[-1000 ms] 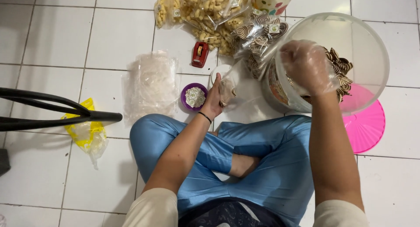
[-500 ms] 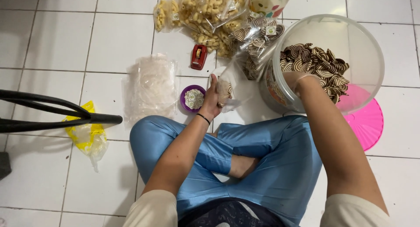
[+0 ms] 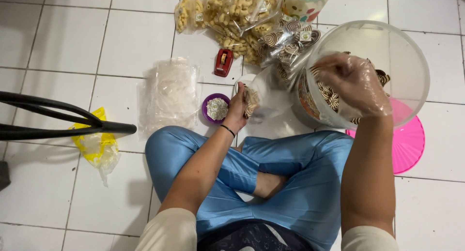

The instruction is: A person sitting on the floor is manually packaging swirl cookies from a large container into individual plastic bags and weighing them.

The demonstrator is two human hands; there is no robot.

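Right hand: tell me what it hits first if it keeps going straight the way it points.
The right hand, in a clear plastic glove, points down into the big clear tub. It would probably meet the striped brown-and-cream snacks piled inside first, though depth is hard to judge.

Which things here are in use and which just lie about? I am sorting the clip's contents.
In use: left hand holding a small clear bag; gloved right hand over the clear tub of swirl cookies.
Lying about: red tape dispenser, purple cup, pink lid, yellow bag.
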